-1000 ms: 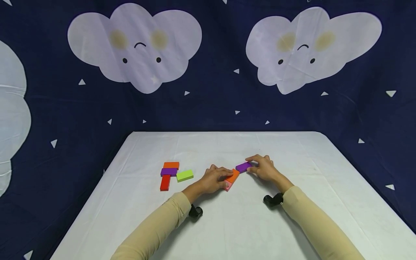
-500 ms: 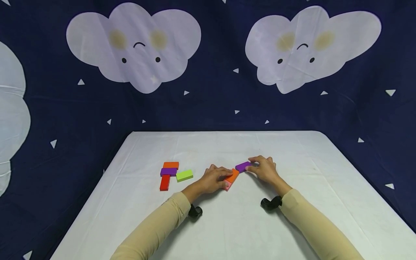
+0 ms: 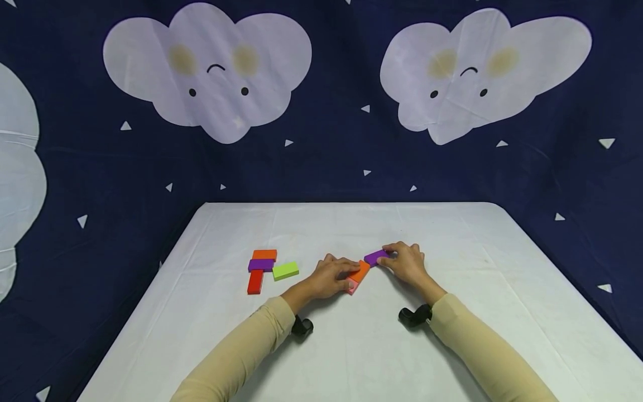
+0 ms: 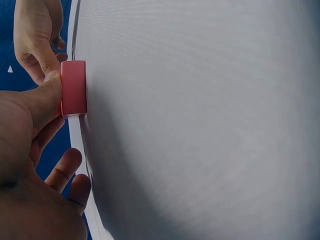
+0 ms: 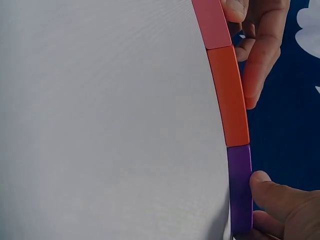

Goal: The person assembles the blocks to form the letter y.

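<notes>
On the white table, a pink block [image 3: 353,287], an orange block [image 3: 360,271] and a purple block [image 3: 374,258] lie end to end in a slanting row. My left hand [image 3: 329,277] holds the near part of this row, its thumb at the pink block and its index finger along the orange one. With thumb and index finger, my right hand [image 3: 406,261] pinches the purple block near its right end. In the right wrist view the end of the purple block [image 5: 241,190] meets the orange block [image 5: 230,95]. The left wrist view shows the pink block [image 4: 74,88] beside the left thumb.
To the left lie another orange block [image 3: 264,254], a second purple block [image 3: 261,265], a red block [image 3: 255,282] and a lime green block [image 3: 286,271], close together. A dark blue cloth [image 3: 331,167] with cloud faces hangs behind the table [image 3: 341,357].
The right hand has shifted its grip slightly on the purple block, and its wrist has moved a little to the left and nearer. The left hand and the blocks stay practically in place.
</notes>
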A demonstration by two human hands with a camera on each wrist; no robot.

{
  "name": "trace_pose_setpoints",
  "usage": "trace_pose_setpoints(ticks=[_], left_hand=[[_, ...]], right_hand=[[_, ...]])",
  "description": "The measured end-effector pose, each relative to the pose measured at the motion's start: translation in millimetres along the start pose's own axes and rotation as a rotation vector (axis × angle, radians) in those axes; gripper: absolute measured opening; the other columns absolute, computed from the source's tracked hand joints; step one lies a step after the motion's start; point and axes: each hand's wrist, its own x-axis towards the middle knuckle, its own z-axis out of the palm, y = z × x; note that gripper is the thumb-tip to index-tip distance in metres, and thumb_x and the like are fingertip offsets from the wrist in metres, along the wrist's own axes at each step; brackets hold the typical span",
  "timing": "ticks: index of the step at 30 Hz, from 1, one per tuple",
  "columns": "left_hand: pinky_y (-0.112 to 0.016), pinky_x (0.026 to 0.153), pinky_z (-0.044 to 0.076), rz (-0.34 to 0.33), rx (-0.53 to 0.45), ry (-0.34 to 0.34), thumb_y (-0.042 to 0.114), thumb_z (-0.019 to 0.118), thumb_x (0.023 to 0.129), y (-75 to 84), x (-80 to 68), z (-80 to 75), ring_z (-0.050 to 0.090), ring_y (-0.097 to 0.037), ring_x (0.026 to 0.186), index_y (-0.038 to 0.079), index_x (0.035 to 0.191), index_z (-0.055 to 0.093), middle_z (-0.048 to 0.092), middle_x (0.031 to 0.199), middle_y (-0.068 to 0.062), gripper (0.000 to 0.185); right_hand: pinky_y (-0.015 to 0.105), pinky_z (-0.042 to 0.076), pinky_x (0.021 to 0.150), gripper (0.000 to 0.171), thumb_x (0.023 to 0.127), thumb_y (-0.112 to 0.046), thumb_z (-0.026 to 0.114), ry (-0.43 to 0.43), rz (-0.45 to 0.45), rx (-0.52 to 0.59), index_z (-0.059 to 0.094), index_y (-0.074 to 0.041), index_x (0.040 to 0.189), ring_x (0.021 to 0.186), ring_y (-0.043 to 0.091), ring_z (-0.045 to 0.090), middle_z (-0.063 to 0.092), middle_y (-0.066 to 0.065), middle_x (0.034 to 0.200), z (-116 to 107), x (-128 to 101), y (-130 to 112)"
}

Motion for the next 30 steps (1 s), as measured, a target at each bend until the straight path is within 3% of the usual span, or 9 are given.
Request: trace_pose_setpoints(ticks=[30], left_hand=[[-0.029,0.083,0.028,0.000,-0.004,0.016,0.026,0.065,0.088,-0.9,0.8,2.0,0.042,-0.017,0.104,0.016,0.129,0.060,0.054,0.137,0.006,0.043]], right_hand=[[0.045,0.029,0.083,0.039,0.084,-0.020,0.069,-0.026,-0.115,0.094,0.064,-0.011,0.122,0.099,0.033,0.046,0.063,0.015,0.125,8,11,2]])
